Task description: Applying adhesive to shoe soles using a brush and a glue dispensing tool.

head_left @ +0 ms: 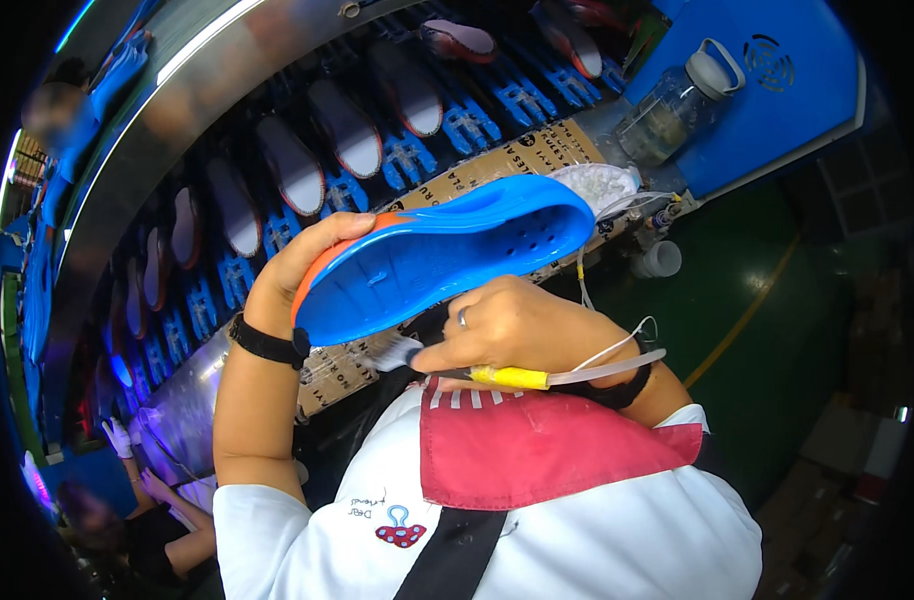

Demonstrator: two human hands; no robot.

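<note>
Blue inside and orange at the heel, a shoe (482, 200) hangs tilted over the cardboard (537, 153), its heel end clasped by the left hand (307, 255). Just below its near rim, the right hand (502, 322) pinches a yellow-sleeved brush (512, 378); whether the bristles touch the shoe, I cannot tell.
</note>
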